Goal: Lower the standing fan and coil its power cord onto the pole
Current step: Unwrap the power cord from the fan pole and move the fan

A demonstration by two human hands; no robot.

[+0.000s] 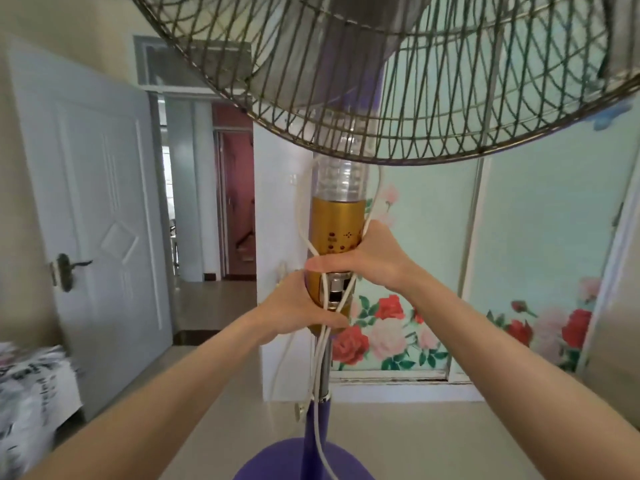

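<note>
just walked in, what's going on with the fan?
A person grips the gold control column of the standing fan with both hands, left hand low, right hand just above. The white power cord runs in loose strands along the column, under both thumbs, then down the chrome pole to the purple base. Coiling looks under way, not finished.

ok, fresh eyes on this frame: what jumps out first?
The fan cage fills the top, close up. Centre, the left hand and right hand both grip the gold column, with the white cord looped loosely over it and trailing down to the purple base. Rose panel behind, right.
</note>
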